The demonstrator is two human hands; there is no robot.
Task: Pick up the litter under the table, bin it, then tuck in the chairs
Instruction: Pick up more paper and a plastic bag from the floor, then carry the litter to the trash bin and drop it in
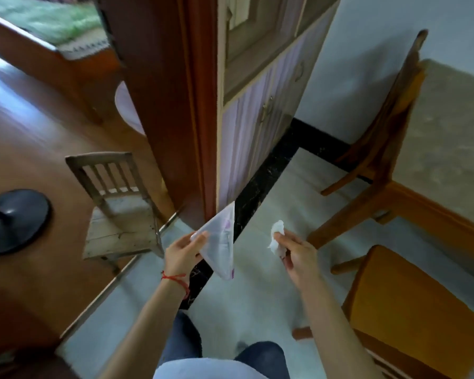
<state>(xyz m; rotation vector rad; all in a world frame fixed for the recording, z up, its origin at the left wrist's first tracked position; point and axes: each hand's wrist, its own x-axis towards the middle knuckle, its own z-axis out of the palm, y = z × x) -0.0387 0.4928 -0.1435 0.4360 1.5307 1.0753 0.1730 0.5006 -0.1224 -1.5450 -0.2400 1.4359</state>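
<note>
The left hand (pixel 182 251) pinched a thin translucent plastic wrapper with pink print (pixel 221 242), and the right hand (pixel 296 253) was closed around a crumpled white tissue (pixel 277 237); both pieces of litter hung above the pale tiled floor (pixel 257 302). Either light scrap could probably slip from so slight a grip and drift away. No bin was in view. The surface (pixel 449 138) was cut off at right, and the orange wooden chairs (pixel 411 310) stood untucked. The picture was blurred.
</note>
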